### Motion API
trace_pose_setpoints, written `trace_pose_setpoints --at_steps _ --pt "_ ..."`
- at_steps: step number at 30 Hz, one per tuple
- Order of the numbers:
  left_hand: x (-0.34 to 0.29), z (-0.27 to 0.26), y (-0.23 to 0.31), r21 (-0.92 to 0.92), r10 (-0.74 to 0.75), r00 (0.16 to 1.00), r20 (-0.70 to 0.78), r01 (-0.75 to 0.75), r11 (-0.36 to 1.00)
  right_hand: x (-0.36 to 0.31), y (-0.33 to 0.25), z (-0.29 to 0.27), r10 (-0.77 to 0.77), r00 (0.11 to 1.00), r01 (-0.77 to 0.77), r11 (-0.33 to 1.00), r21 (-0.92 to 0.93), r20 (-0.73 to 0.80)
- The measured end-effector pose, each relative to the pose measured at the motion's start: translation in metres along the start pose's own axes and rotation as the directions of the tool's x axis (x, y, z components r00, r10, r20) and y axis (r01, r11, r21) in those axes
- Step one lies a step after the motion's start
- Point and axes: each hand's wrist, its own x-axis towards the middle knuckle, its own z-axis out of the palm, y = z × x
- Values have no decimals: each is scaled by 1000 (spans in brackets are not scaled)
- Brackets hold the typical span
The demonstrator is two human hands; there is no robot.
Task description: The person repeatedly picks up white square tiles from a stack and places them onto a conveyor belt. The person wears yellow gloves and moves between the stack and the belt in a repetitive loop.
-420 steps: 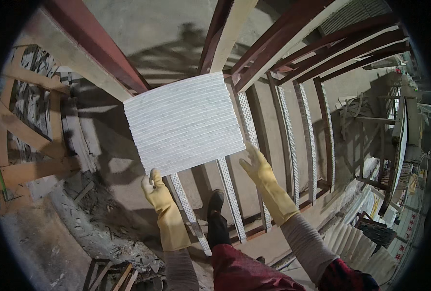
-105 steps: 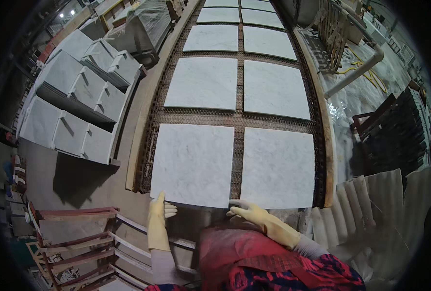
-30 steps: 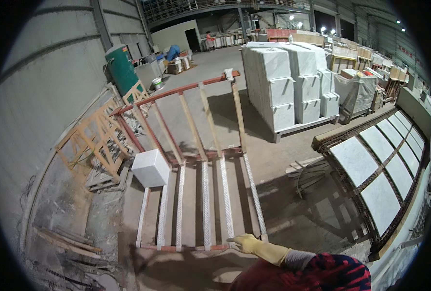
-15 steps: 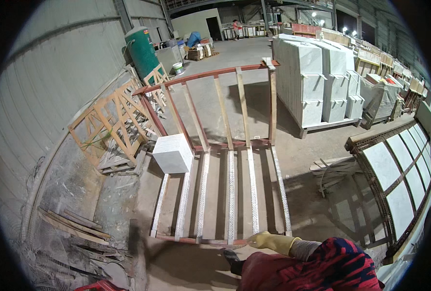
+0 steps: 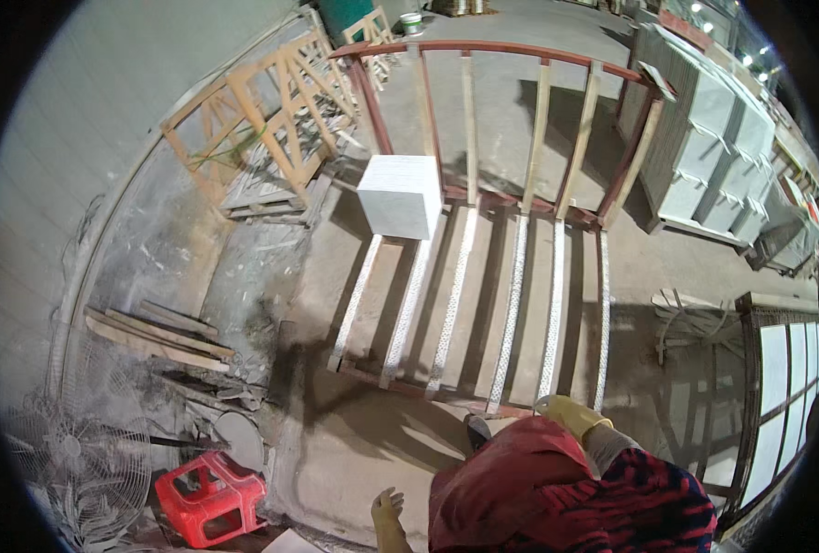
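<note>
My right hand point(image 5: 571, 415), in a yellow glove, hangs over the near rail of a red metal rack point(image 5: 492, 404). Its fingers point left and nothing shows in them. Low in the picture, my left hand point(image 5: 388, 510) hangs away from the rack, fingers loosely bent and apart, holding nothing. The rack has an upright back frame and several floor-level slats point(image 5: 453, 313) with a pale studded covering. A white block-like stack of slabs point(image 5: 400, 196) stands at its far left end, against the back frame.
Wooden frames point(image 5: 266, 120) lean along the left wall. A red plastic stool point(image 5: 210, 498) and a wire fan point(image 5: 73, 452) stand at lower left, with timber strips point(image 5: 156, 338) beyond. Wrapped white slab stacks point(image 5: 704, 138) stand back right; a panel rack point(image 5: 783, 396) is at right.
My view has tilted down and turned left, so the rack sits higher and further right. My left hand and the whole red stool have come into view. The white stack stays on the rack.
</note>
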Motion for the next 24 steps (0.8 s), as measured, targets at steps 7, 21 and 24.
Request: trace_pose_setpoints --at_steps 7,21,24 --pt "56 -59 17 -51 -351 936 -30 349 936 53 -103 -10 69 997 -66 990 128 -18" --pt "266 -102 235 108 36 973 226 -61 992 16 -87 129 437 898 -338 765 548 -55" --pt "313 -112 227 352 359 805 472 -546 761 25 -111 146 379 925 -272 698 662 -20"
